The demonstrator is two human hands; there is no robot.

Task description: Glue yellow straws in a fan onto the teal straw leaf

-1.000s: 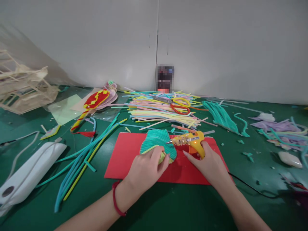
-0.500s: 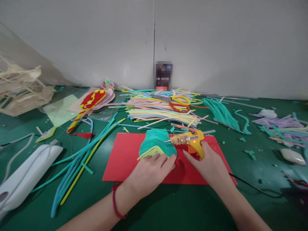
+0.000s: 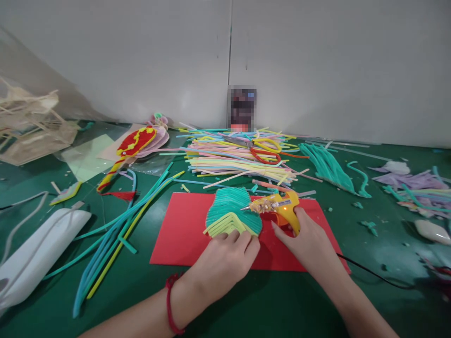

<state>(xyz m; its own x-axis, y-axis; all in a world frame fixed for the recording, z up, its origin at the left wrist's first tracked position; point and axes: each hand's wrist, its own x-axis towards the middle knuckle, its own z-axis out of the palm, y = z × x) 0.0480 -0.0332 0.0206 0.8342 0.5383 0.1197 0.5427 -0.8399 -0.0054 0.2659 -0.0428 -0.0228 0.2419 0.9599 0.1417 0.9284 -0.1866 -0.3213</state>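
Note:
A yellow hot glue gun [image 3: 291, 213] is in my right hand [image 3: 310, 239], fingers wrapped round its handle. Its metal nozzle points left over a rounded teal piece [image 3: 225, 199] made of pipe cleaners laid side by side. On the lower part of that piece, yellow-green pipe cleaners [image 3: 229, 224] form a nested chevron. With fingers curled, my left hand [image 3: 230, 256] grips the lower edge of the piece; its fingertips are partly hidden. Beneath both lies a red board [image 3: 179, 234].
Behind the board, scissors [image 3: 260, 149] rest on a pile of pastel pipe cleaners [image 3: 239, 166]. Teal pipe cleaners [image 3: 327, 169] lie to the right. Long blue and yellow ones [image 3: 120, 239] and a white power strip [image 3: 45, 253] lie left. The glue gun's black cord [image 3: 373, 274] trails right.
My left hand has slid slightly down and right, so more of the yellow-green chevron shows. The glue gun has stayed nearly still. The whole view has shifted a little.

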